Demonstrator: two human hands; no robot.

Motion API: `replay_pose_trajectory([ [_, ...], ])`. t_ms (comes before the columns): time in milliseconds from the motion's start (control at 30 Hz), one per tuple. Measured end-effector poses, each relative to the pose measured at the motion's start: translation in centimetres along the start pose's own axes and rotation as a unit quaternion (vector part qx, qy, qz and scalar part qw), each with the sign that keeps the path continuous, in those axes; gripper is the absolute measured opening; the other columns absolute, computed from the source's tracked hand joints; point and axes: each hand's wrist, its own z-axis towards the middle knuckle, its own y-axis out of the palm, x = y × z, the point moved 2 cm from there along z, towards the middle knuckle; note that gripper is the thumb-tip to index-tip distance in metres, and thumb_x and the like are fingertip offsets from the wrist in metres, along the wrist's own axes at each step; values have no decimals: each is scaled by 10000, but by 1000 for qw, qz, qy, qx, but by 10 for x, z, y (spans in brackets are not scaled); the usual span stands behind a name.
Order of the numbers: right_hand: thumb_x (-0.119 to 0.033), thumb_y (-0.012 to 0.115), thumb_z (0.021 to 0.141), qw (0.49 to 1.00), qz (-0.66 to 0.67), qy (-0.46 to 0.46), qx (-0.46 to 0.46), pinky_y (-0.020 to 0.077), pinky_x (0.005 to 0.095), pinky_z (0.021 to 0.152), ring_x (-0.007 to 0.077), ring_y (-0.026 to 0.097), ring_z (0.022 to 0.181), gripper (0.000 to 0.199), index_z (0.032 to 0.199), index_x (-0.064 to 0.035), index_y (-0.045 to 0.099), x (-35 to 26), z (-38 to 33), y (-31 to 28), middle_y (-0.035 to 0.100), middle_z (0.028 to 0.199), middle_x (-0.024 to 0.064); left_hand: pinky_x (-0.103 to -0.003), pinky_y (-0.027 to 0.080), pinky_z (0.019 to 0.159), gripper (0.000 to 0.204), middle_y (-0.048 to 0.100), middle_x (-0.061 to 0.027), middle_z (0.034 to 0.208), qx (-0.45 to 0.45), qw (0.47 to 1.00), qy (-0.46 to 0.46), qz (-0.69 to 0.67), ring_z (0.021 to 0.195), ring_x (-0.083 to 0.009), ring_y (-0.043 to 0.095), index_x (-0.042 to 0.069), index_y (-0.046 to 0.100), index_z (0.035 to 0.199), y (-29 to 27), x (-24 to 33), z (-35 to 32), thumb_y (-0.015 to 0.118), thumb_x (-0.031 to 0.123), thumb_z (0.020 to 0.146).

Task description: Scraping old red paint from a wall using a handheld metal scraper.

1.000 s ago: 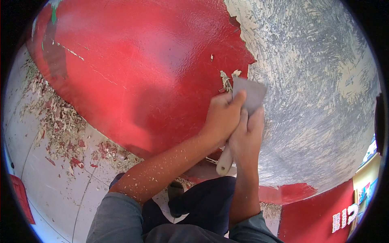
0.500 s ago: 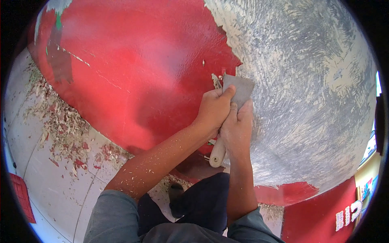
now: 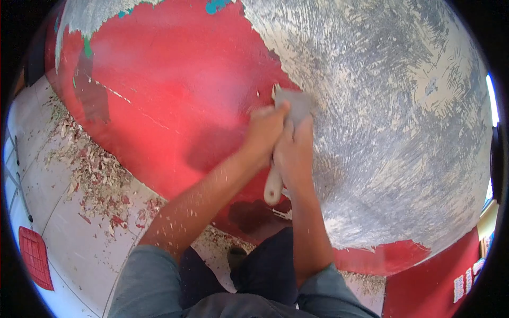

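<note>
Both of my hands are closed on one scraper, a flat grey blade on a pale handle with a hole at its end. My left hand grips it with the thumb along the blade. Wrapped round it from the other side is my right hand. The blade lies at the ragged edge where glossy red paint meets the scraped grey and cream surface of a big rounded object. Slight blur softens the blade and fingers. Small pale flakes stick to my left forearm.
Heaps of paint chips lie on the pale tiled floor along the object's lower left edge. A red plastic basket sits at the far left. A red panel with pale lettering stands at the lower right.
My hands and the scraper have shifted slightly left and up in the view. The view itself has shifted too, showing more of the upper left scraped patch.
</note>
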Motion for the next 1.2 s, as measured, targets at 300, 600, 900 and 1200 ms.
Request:
replay_pose_trajectory([
  [300,-101,372,884,997,17,-73,25,379,455,835,441,522,930,259,1051,97,379,-1,4,4,505,944,309,-310,463,631,304,597,-68,818,4,1000,-18,17,719,-155,566,12,588,926,3,5,-6,502,303,921],
  [600,-94,389,875,998,-12,-63,3,399,437,849,400,538,967,265,1050,105,397,-19,18,25,515,996,292,-334,460,597,344,596,-90,803,10,1000,-15,17,682,-164,567,-11,574,927,-9,33,9,504,325,916],
  [900,-99,395,870,992,-22,-122,-16,450,464,705,355,589,795,191,991,43,437,-71,67,68,562,844,224,-344,465,618,332,607,-109,821,-30,992,64,-108,724,-165,578,2,600,863,-41,102,40,537,326,893],
  [1200,-110,427,888,909,-74,-175,-371,416,497,773,435,526,943,236,1095,-7,474,50,-69,103,551,944,278,-408,351,938,391,505,-186,1204,410,706,371,443,1138,-288,448,-13,528,1164,-248,-109,-32,351,268,958],
])
